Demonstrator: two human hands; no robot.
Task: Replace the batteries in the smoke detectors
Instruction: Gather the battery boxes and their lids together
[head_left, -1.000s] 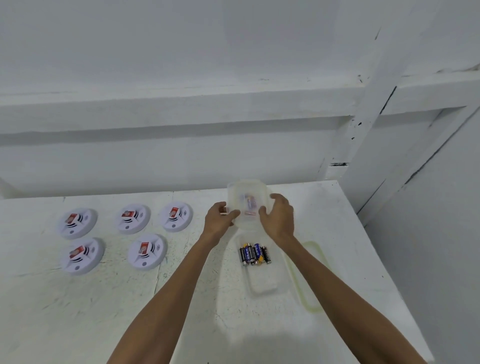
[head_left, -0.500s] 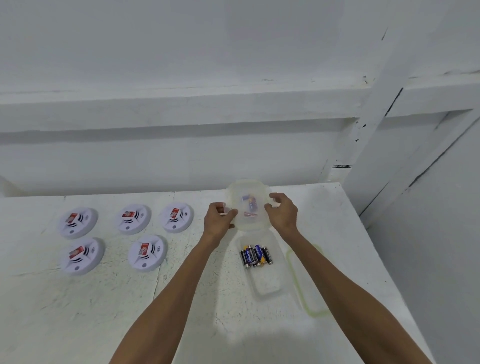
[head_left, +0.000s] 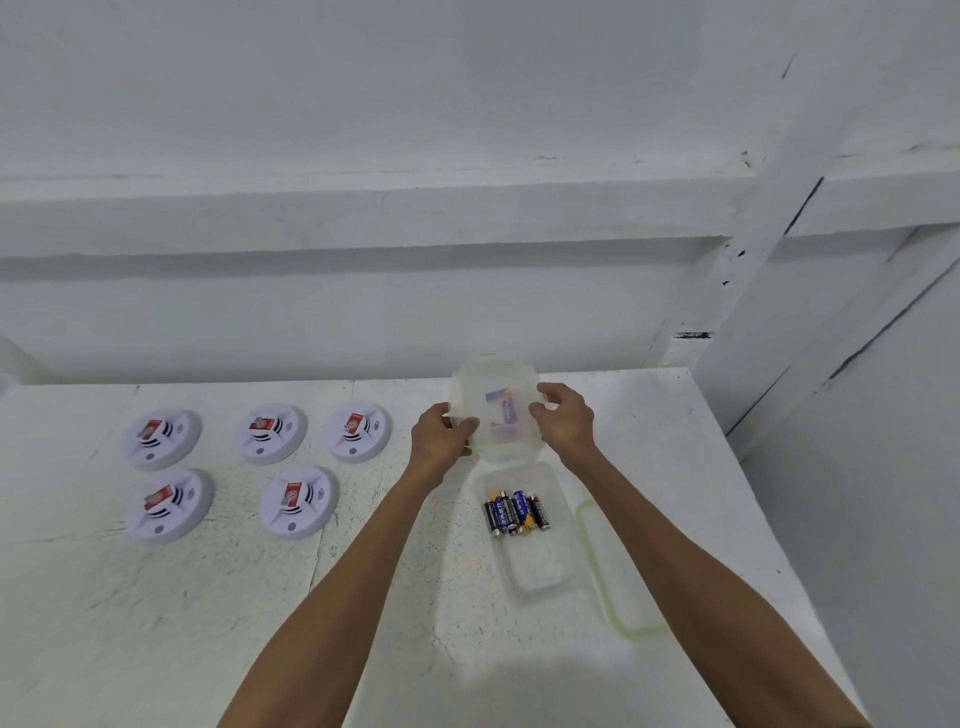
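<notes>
**Both hands on the lidded box at the table's back edge**

A translucent lidded box sits near the back edge of the table, towards its right corner. The left hand grips its left side with curled fingers and thumb. The right hand pinches its right side, at what may be a lid clip. Inside is something blue, white and reddish, too blurred through the plastic to name.

Just in front stands an open box holding a cluster of dark batteries at its far end. Its loose lid, with a green seal, lies flat beside it towards the right edge.

Five white smoke detectors lie on the left half, three in a back row and two in front.

Compared with a second ago, the right hand has shifted from the box's near right corner up to its right side. The left hand has barely moved, and the open box and batteries lie as before.
</notes>
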